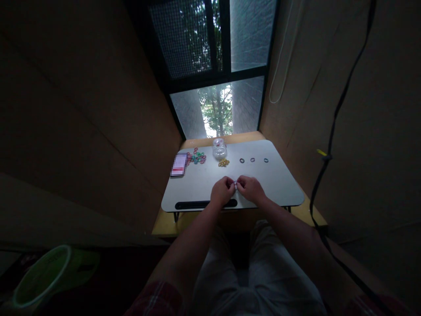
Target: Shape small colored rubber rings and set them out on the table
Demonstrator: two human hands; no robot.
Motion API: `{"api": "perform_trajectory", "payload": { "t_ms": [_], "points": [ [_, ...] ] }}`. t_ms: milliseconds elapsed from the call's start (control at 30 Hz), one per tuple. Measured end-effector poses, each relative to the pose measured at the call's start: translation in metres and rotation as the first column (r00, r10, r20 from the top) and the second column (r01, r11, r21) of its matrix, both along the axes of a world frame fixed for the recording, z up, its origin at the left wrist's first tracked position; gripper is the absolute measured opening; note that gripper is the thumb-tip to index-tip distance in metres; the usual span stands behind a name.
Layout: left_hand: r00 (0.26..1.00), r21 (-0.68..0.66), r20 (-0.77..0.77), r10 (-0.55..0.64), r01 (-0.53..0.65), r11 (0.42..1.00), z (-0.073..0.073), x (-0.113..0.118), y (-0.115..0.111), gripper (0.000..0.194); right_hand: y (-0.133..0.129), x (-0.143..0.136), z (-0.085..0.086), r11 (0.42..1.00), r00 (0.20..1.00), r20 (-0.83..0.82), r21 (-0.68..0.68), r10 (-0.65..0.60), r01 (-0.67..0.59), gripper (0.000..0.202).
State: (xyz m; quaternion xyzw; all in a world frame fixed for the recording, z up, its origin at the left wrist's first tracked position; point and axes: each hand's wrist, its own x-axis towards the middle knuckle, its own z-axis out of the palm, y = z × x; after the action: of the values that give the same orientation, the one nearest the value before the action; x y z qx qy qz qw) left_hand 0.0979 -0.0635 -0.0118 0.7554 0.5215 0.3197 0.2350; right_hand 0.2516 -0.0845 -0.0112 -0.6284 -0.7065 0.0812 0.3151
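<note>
My left hand (222, 191) and my right hand (250, 188) meet above the front middle of the white lap table (197, 186). The fingertips of both are pinched on a small pale, pinkish thing (235, 184), mostly hidden by the fingers, so its kind is unclear. Beyond my hands lies a small heap of gold-coloured rings (224, 163). Apart from one another, a dark ring (242, 160), a pinkish ring (252, 159) and a teal ring (266, 160) lie in a row to the right.
A clear plastic container (219, 150) stands at the back of the table. To its left is a pile of red, pink and green rings (197, 158), beside a phone (178, 165). A black slot (192, 205) runs along the front edge. A black cable (335, 109) hangs at right.
</note>
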Motion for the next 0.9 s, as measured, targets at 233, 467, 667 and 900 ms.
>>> {"api": "perform_trajectory", "payload": {
  "t_ms": [233,467,667,900],
  "points": [
    [1.0,-0.015,-0.015,-0.01,0.01,1.0,0.0012,-0.0004,-0.0004,0.014,-0.0017,-0.001,0.0025,1.0,1.0,-0.01,-0.001,-0.006,0.006,0.014],
    [1.0,-0.034,-0.031,0.0,-0.001,0.999,0.0038,0.0007,-0.0018,0.015,-0.0001,-0.0009,0.0,1.0,1.0,0.018,0.004,0.0,0.0,0.016],
    [0.999,-0.028,-0.043,0.001,-0.003,1.0,0.0071,0.0008,-0.0042,0.016,0.0007,-0.0007,-0.0006,1.0,0.999,0.049,-0.001,-0.016,0.016,0.016],
    [0.999,-0.029,-0.034,-0.01,0.009,1.0,0.0057,0.0008,-0.0032,0.015,0.0011,-0.0003,-0.0007,1.0,0.999,0.039,-0.019,-0.015,0.016,0.017]
  ]
}}
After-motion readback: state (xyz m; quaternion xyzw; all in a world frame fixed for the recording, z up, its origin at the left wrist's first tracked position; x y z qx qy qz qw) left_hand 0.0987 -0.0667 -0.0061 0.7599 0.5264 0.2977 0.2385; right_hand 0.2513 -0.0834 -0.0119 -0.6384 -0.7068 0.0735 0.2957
